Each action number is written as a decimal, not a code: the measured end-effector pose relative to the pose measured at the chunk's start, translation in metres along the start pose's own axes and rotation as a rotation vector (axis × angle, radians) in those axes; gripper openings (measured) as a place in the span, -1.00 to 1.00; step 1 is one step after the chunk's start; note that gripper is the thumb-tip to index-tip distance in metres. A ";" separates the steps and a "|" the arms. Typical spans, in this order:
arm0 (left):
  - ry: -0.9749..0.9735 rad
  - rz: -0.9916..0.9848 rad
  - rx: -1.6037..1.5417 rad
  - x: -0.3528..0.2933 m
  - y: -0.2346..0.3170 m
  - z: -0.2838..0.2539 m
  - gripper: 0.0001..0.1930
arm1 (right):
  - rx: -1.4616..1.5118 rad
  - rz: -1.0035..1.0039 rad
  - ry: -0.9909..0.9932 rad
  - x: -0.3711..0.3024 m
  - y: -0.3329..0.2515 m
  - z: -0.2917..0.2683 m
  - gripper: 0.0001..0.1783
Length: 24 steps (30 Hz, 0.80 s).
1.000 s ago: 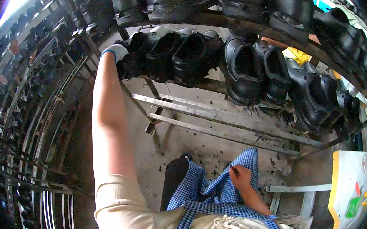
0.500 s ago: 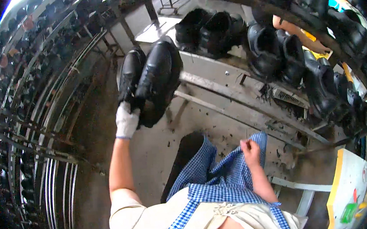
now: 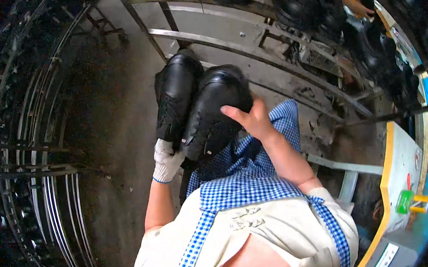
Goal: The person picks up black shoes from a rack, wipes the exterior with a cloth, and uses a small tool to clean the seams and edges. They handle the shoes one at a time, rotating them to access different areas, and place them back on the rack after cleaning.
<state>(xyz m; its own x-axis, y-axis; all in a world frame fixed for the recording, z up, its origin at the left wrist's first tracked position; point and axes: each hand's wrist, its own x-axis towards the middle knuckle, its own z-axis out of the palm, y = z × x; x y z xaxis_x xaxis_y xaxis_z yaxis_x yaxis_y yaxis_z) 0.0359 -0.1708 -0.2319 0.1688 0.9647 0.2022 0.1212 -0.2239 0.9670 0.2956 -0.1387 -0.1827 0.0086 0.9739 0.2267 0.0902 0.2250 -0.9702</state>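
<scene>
My left hand (image 3: 167, 162), in a white knit glove, grips a pair of black lace-up shoes at their heel ends. The left shoe (image 3: 175, 91) and the right shoe (image 3: 217, 108) lie side by side over my lap, toes pointing away from me. My bare right hand (image 3: 254, 120) holds the right shoe by its outer side. Its thumb lies across the upper, and the other fingers are partly hidden at the shoe's edge. Below the shoes is my blue checked apron (image 3: 252, 188).
More black shoes (image 3: 294, 4) stand on a bench along the far right. Metal racks (image 3: 61, 223) line the left side. To my right is a yellow-edged board (image 3: 387, 169) with a small green object (image 3: 404, 202). Another person's arm (image 3: 355, 6) shows at the far right.
The pair of shoes has come down and closer to me in my left hand. My right hand has moved from above my lap onto the right shoe. My view has tilted downward.
</scene>
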 end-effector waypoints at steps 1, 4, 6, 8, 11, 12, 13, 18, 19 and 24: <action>-0.011 -0.046 -0.094 -0.002 0.002 0.005 -0.43 | 0.002 -0.005 0.011 -0.005 0.001 0.004 -0.51; 0.062 -0.050 -0.275 -0.006 -0.008 0.014 -0.42 | -0.024 -0.030 0.031 -0.014 0.002 0.009 -0.49; 0.112 -0.080 -0.300 -0.007 -0.007 0.016 -0.44 | -0.082 -0.038 0.035 -0.018 0.005 0.008 -0.48; 0.159 -0.137 -0.319 -0.010 -0.009 0.015 -0.47 | -0.115 -0.065 0.025 -0.020 0.003 0.009 -0.47; 0.231 -0.092 -0.240 -0.015 -0.018 0.005 -0.53 | -0.082 -0.081 -0.021 -0.019 -0.004 0.008 -0.49; 0.231 -0.080 -0.203 -0.016 -0.026 -0.002 -0.54 | -0.046 -0.052 -0.045 -0.017 -0.006 0.001 -0.51; 0.230 -0.071 -0.162 -0.017 -0.034 -0.010 -0.54 | -0.006 -0.021 -0.068 -0.014 -0.011 -0.004 -0.53; 0.189 -0.065 -0.351 -0.016 0.000 -0.019 -0.55 | -0.170 -0.354 -0.082 0.025 -0.056 -0.036 -0.72; 0.165 -0.138 -0.403 -0.014 0.011 -0.021 -0.56 | -0.211 -0.428 -0.125 0.034 -0.065 -0.036 -0.75; 0.098 -0.294 -0.691 -0.012 0.010 -0.027 -0.55 | -0.326 -0.664 -0.238 0.056 -0.085 -0.025 -0.69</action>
<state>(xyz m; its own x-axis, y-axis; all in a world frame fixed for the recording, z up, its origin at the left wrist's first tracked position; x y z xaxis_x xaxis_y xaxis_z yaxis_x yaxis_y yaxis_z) 0.0082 -0.1810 -0.2204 0.1324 0.9864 -0.0974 -0.4988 0.1512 0.8534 0.3136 -0.1039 -0.0851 -0.3608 0.6259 0.6914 0.2900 0.7799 -0.5547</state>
